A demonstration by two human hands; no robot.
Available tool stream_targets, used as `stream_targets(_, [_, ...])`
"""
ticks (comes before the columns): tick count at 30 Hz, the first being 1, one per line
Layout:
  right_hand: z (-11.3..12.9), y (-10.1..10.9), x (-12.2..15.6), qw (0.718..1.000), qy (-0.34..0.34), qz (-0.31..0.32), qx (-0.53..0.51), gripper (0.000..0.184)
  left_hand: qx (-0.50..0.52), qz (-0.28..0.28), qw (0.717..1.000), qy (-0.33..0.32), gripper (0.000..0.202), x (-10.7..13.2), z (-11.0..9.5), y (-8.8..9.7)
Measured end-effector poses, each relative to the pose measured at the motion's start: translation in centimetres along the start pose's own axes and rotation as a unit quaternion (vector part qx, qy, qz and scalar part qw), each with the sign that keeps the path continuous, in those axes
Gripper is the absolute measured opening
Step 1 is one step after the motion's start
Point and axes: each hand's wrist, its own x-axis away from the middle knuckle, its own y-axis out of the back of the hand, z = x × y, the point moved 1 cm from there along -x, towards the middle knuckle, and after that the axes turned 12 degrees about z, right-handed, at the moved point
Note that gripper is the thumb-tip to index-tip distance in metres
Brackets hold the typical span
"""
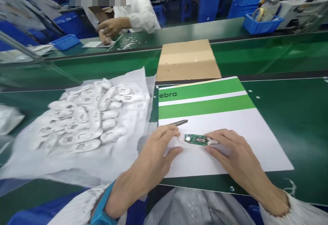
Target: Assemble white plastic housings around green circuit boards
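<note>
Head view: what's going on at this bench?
A person's left hand and right hand have their fingers at either end of a white plastic housing with a green circuit board in it, on a green-and-white printed sheet. A slim metal tool lies just past the left hand's fingers. To the left, more white plastic housings lie heaped on a thin white wrapping sheet. Across the green conveyor belt, a co-worker's hand is beside small white parts.
</note>
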Motion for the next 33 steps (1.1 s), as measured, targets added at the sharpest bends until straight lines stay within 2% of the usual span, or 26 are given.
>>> stream_targets(2, [0.2,-0.2,0.2,0.999,0.014,-0.036,0.018,0.016,-0.033,-0.047,0.996,0.068,0.014,2.2,2.5,2.5])
stream_targets(4, [0.3,-0.6,0.2,0.998,0.021,-0.062,0.019,0.014,-0.111,-0.085,0.979,0.145,0.015,4.5,5.4,4.9])
stream_targets(7, [0.6,-0.9,0.2,0.998,0.01,-0.066,0.006,0.014,-0.198,-0.053,0.951,0.232,0.02,7.2,9.0,7.0])
stream_targets(10, [1.2,-0.8,-0.1,0.998,-0.007,-0.069,-0.005,0.014,-0.208,-0.036,0.946,0.247,0.021,8.4,11.3,7.1])
stream_targets(12, [1.6,-0.7,-0.3,0.997,-0.028,-0.075,-0.019,0.013,-0.227,-0.047,0.945,0.23,0.023,8.7,12.5,6.6])
stream_targets(17, [2.2,-1.2,-0.5,0.99,-0.088,-0.094,-0.056,0.012,-0.269,-0.003,0.943,0.194,0.034,9.3,15.6,6.3])
stream_targets(19, [2.3,-1.3,-0.2,0.988,-0.092,-0.106,-0.061,0.02,-0.294,-0.014,0.938,0.184,0.037,9.1,15.3,7.0])
stream_targets(20, [2.2,-1.3,0.0,0.988,-0.091,-0.107,-0.057,0.023,-0.309,-0.016,0.935,0.176,0.04,8.7,14.5,7.4])
stream_targets(22, [2.1,-1.2,0.3,0.991,-0.083,-0.093,-0.045,0.025,-0.326,-0.018,0.934,0.145,0.044,6.9,11.9,8.2])
stream_targets(23, [2.1,-1.1,0.4,0.993,-0.079,-0.082,-0.04,0.023,-0.329,0.0,0.936,0.127,0.048,5.5,10.2,8.4])
stream_targets(25, [2.1,-0.9,0.6,0.995,-0.072,-0.065,-0.033,0.02,-0.334,0.005,0.942,0.028,0.037,1.9,6.9,8.2])
stream_targets(27, [2.2,-0.8,0.7,0.995,-0.069,-0.07,-0.026,0.018,-0.337,0.076,0.936,-0.066,0.039,-2.1,4.6,7.4])
stream_targets(28, [2.2,-0.8,0.8,0.995,-0.068,-0.077,-0.02,0.017,-0.328,0.099,0.931,-0.129,0.04,-3.9,3.9,6.8])
stream_targets(30, [2.3,-0.8,1.3,0.993,-0.071,-0.095,-0.006,0.017,-0.296,0.139,0.925,-0.193,0.035,-6.9,3.1,5.4])
stream_targets(32, [2.2,-0.7,1.9,0.991,-0.076,-0.105,0.005,0.019,-0.276,0.136,0.929,-0.206,0.031,-8.5,2.7,3.9])
stream_targets(33, [2.0,-0.7,2.1,0.991,-0.082,-0.105,0.01,0.021,-0.27,0.11,0.938,-0.188,0.029,-8.9,2.5,3.2])
